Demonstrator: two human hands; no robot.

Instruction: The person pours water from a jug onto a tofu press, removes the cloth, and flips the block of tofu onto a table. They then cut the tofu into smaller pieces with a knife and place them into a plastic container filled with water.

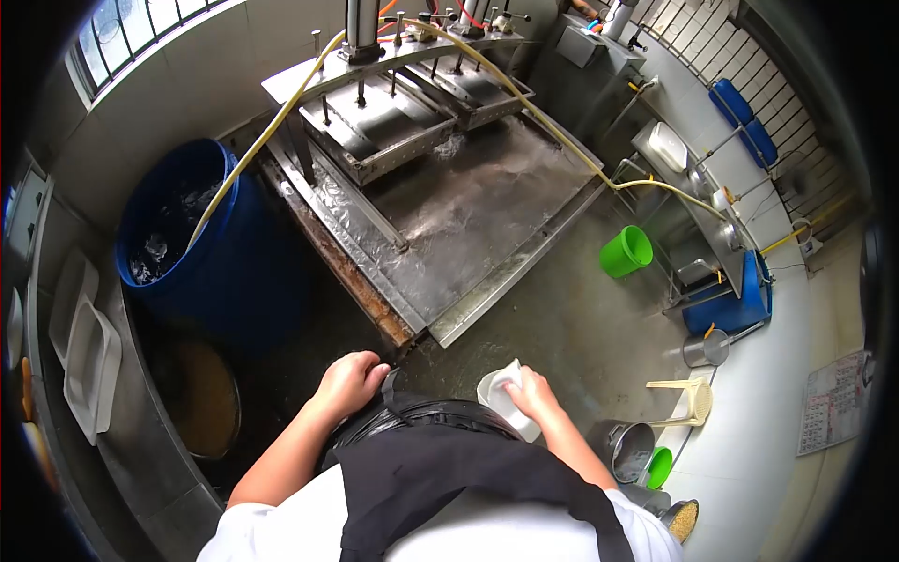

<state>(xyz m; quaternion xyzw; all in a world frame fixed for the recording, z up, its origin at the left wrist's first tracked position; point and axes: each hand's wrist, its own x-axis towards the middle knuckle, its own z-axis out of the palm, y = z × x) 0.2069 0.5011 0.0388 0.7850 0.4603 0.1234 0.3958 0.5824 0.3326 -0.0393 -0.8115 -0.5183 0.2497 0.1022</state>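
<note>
My left hand (352, 384) is closed, fingers curled, beside shiny black plastic (398, 419) at the front of a black apron (449, 454). Whatever lies inside those fingers is hidden. On the other side of the apron, my right hand (532, 394) grips a white plastic jug (501, 401) by its right side, near the rim. The jug is held low, close to my body, and its contents cannot be made out. Ahead of both hands stands a steel press table (496, 215), wet on top, with metal press plates (379, 126) over its far part.
A blue barrel (225, 253) of liquid with a yellow hose (281, 117) stands left. White trays (92, 370) rest on the left counter. To the right are a green bucket (620, 255), a cream stool (695, 401), steel pots (629, 450) and a sink bench. The floor looks wet.
</note>
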